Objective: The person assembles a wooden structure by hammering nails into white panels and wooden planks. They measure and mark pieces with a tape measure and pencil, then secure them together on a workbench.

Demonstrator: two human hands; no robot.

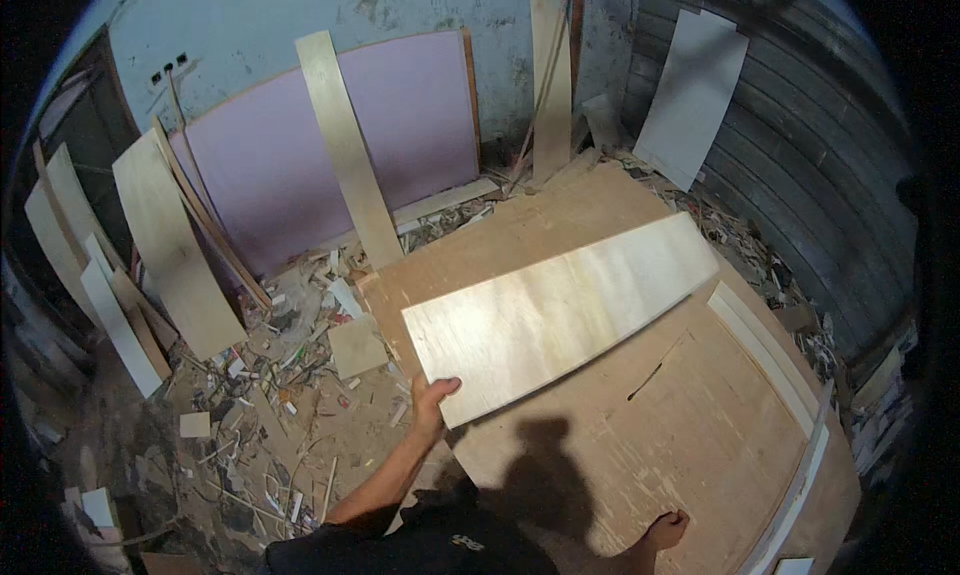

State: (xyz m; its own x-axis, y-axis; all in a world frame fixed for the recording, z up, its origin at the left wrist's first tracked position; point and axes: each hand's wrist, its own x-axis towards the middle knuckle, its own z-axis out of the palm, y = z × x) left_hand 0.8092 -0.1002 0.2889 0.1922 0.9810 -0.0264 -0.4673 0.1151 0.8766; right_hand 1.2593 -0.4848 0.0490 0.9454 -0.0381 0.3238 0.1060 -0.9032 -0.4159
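My left hand (436, 405) grips the near left corner of a long plywood board (560, 315), thumb on its upper face and fingers out of sight under it. The pale board slants away to the far right over a large brown worktop sheet (560, 465); whether its far end touches the sheet I cannot tell. Low over the worktop's near edge, my right hand (668, 528) is closed with its fingers curled; anything inside them is hidden. A thin dark sliver or mark (648, 377) shows on the worktop between the board and that hand.
Pale strips (765, 355) and a long white-edged strip (800, 485) lie along the worktop's right side. Wood scraps (300, 375) litter the floor to the left. Boards (180, 245), a lilac panel (410, 115) and a white panel (690, 100) lean against the walls.
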